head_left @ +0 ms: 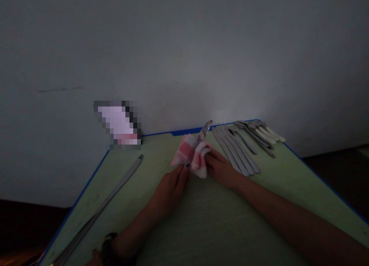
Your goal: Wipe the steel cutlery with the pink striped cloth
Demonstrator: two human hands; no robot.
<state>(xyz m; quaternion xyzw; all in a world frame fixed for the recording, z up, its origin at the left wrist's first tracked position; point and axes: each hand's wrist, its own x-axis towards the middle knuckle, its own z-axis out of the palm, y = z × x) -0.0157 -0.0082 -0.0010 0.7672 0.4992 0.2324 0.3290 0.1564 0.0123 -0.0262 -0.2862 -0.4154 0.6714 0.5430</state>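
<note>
My left hand (172, 187) is closed round the handle end of a table knife (201, 137), whose blade points up and away toward the wall. My right hand (220, 167) grips a pink-and-white checked cloth (190, 155) that is wrapped about the lower part of the knife. Both hands rest over a pale green table (201, 220) with a blue edge.
A row of several knives (236, 150) lies to the right of my right hand, with more cutlery, some white-handled (259, 135), behind it. Two knives (115, 191) lie end to end along the table's left edge. A blurred-out object (118, 123) stands by the grey wall.
</note>
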